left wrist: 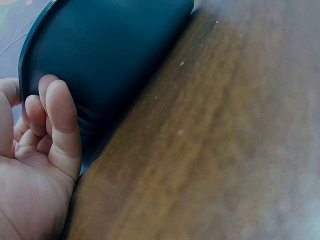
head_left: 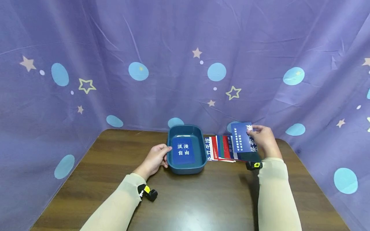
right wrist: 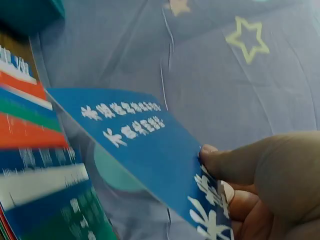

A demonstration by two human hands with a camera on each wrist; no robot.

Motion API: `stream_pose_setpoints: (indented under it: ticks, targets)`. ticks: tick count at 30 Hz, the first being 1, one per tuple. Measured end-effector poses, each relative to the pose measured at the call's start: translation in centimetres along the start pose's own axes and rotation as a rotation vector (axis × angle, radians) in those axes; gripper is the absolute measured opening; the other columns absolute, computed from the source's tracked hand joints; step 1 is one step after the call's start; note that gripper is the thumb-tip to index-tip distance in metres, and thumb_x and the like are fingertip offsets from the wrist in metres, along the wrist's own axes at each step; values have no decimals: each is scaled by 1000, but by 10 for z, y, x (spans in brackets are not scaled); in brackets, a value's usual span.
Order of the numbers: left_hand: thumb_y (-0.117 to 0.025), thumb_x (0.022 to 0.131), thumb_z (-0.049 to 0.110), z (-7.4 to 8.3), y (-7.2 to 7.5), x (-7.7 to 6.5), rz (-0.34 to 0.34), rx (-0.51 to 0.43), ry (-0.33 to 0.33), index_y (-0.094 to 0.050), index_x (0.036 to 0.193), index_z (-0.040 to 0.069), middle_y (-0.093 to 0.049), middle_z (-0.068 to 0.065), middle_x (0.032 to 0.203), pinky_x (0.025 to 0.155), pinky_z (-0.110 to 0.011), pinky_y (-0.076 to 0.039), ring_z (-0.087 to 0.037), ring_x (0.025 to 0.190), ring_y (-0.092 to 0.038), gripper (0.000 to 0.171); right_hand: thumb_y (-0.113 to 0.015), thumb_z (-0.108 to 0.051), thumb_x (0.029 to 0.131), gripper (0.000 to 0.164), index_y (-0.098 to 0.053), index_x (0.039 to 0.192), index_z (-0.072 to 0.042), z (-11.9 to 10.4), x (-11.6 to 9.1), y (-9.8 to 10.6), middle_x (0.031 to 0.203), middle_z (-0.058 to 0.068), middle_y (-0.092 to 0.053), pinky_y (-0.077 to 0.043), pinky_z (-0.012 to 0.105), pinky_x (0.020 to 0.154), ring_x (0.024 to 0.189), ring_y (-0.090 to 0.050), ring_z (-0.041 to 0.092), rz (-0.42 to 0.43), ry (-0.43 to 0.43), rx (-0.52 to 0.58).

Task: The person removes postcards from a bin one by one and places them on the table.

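Observation:
My left hand (head_left: 155,158) grips the left wall of a dark teal plastic tray (head_left: 186,171), thumb over the rim and fingers outside, as the left wrist view shows. Flat in the tray lies a blue card (head_left: 183,158) with white characters. My right hand (head_left: 264,138) pinches another blue card (head_left: 242,141) with white lettering by its right edge, thumb on its face. That card is raised and tilted above a fanned row of cards (head_left: 224,147) in red, white, blue and green to the right of the tray.
The brown wooden table (head_left: 185,199) reaches back to a purple curtain (head_left: 173,64) printed with stars and light-blue ovals. The row of overlapping cards lies close to the tray's right side, near the table's back edge.

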State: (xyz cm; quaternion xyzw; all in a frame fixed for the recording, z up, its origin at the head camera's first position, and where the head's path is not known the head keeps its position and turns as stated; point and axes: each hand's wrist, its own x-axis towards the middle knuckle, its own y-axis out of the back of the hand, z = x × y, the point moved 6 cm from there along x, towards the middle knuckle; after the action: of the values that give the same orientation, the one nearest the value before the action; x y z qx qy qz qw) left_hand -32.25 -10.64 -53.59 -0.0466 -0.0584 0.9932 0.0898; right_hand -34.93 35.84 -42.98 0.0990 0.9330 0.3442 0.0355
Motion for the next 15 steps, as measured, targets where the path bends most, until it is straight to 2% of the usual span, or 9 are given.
stream_pose_setpoints:
  ticks: [6,9,13,15]
  targets:
    - [-64,105,18,2,2,2,-18,5,10,-52,81,0,-51,0,55,36,-24,-51,-12,40,-53,32,-64,-25,106,54,-54,151,4,31,3,9,127,31,-66,-61,32,61,75,-67,19,4,-130,-11]
    - [-64,105,18,1,1,2,-19,2,15,-51,84,-5,-50,-1,56,36,-24,-51,-12,40,-53,34,-63,-24,107,55,-53,153,4,49,3,11,125,30,-65,-62,35,60,75,-67,21,-9,-185,-3]
    - [-64,105,18,1,1,0,-15,3,16,-51,83,-4,-50,-1,56,36,-24,-51,-12,40,-54,34,-62,-25,107,55,-52,154,2,71,7,6,123,28,-65,-62,34,61,78,-66,22,-34,-220,-1]
    - [-64,105,18,2,1,0,-13,3,15,-53,80,2,-50,0,55,36,-24,-51,-12,40,-54,32,-62,-25,107,54,-53,153,2,78,11,1,124,29,-65,-61,33,63,81,-66,22,-42,-213,-12]
